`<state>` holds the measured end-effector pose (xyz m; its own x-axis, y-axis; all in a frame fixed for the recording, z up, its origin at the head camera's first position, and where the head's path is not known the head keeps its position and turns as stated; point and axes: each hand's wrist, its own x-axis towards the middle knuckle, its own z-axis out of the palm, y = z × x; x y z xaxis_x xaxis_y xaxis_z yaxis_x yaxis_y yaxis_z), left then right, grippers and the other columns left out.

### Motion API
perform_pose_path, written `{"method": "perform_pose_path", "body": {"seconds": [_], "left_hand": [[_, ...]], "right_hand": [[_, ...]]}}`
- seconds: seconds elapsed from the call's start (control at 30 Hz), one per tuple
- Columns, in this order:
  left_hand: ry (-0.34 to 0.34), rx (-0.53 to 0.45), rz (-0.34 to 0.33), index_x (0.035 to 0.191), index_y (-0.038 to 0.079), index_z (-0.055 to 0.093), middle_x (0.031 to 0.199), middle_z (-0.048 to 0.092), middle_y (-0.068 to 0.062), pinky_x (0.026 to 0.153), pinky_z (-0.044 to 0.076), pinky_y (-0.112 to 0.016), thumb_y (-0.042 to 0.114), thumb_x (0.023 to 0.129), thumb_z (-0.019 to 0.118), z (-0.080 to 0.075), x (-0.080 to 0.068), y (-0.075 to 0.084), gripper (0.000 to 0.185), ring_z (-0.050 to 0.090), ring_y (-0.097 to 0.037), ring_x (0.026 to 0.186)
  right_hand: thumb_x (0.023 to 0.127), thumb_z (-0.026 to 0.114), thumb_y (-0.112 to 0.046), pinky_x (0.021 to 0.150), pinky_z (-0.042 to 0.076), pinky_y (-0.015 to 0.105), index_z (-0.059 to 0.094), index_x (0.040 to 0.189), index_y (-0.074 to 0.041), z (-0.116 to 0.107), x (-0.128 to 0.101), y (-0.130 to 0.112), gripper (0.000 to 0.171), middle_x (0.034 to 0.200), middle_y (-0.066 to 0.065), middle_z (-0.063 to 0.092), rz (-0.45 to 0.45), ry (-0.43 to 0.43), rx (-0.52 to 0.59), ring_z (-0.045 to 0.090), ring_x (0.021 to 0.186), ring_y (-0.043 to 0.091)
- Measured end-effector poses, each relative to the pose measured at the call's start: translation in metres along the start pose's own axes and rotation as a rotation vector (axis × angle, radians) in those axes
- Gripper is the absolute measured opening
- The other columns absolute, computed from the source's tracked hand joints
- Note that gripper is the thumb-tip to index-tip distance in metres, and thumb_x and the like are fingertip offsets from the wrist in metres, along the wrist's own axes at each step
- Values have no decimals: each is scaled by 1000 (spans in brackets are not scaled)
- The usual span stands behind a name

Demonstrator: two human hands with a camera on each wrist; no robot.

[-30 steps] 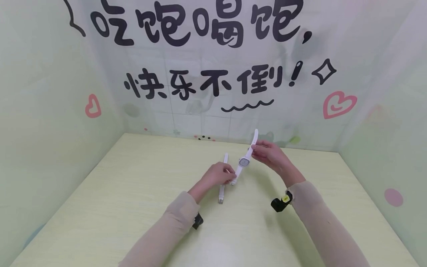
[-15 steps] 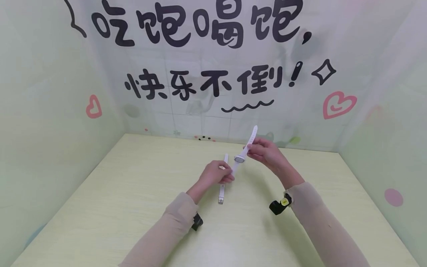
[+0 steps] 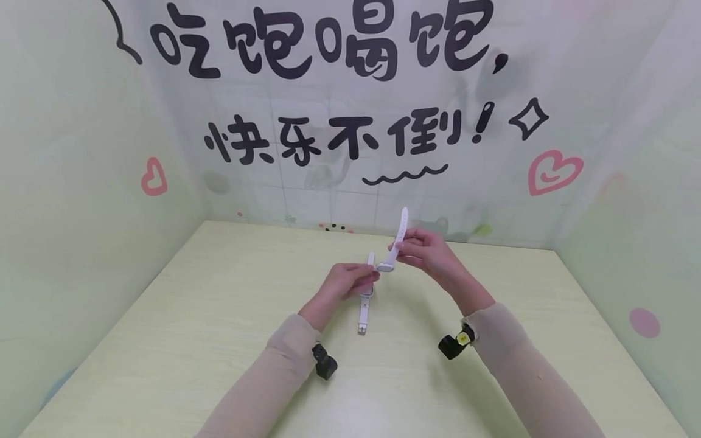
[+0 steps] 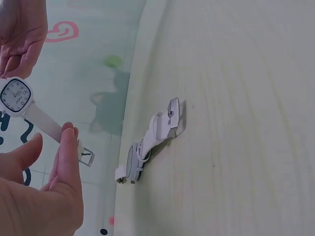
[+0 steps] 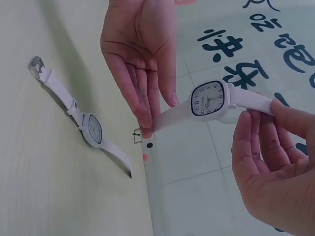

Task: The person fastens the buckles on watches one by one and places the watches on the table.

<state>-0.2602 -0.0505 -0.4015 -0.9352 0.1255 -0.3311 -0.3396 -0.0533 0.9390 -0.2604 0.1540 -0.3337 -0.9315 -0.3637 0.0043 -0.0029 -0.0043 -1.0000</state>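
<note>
White watch (image 5: 209, 101) held in the air above the table (image 3: 219, 340), left hand (image 5: 140, 59) pinching its buckle-end strap, right hand (image 5: 268, 162) pinching the other strap; second white watch (image 5: 91, 129) lies flat on the table beneath.

Both arms reach fwd from the near edge, sleeves down to wrists, hands close together mid-scene. Left hand (image 3: 347, 281) sits lower and nearer, fingers straight-ish and bunched, thumb opposing: fingertip pinch on the watch (image 5: 209, 101) strap near its buckle end. Right hand (image 3: 426, 250) is higher and farther, to the right of the left, fingers curled, thumb + fingertips pinching the strap just beyond the watch face. Hands near, not touching.
</note>
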Motion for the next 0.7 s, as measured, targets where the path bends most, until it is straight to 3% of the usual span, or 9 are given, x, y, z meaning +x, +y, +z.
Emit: {"method": "perform_pose_path", "body": {"seconds": [0.13,0.3,0.5,0.7], "left_hand": [[35,-148,-28,126,0,65,121,71,-18,88,59,-27,13,96,66,-1,3,0,33,70,-27,113],[63,-261,-32,127,-2,64,110,73,-16,84,60,-23,11,96,66,-5,8,-4,34,72,-16,94],[23,-366,-16,126,-7,61,93,69,-8,83,60,-21,3,95,62,-8,6,-5,33,69,-11,83],[-69,-515,12,133,-6,53,117,64,-13,90,57,-20,-1,98,55,-11,1,-1,36,68,-12,95]], "right_hand": [[99,55,-2,92,58,29,56,108,-6,4,-2,-1,10,94,-6,73,-6,-6,-21,71,92,9],[98,57,0,93,58,30,56,107,-7,10,-3,3,11,92,-6,73,3,-20,-26,71,92,9],[98,57,-1,91,59,27,55,111,-3,13,-4,9,13,92,-7,72,-1,0,-27,70,93,10],[100,58,-8,90,59,26,58,108,-8,14,-3,14,9,89,-7,70,-34,71,-9,68,93,12]]}}
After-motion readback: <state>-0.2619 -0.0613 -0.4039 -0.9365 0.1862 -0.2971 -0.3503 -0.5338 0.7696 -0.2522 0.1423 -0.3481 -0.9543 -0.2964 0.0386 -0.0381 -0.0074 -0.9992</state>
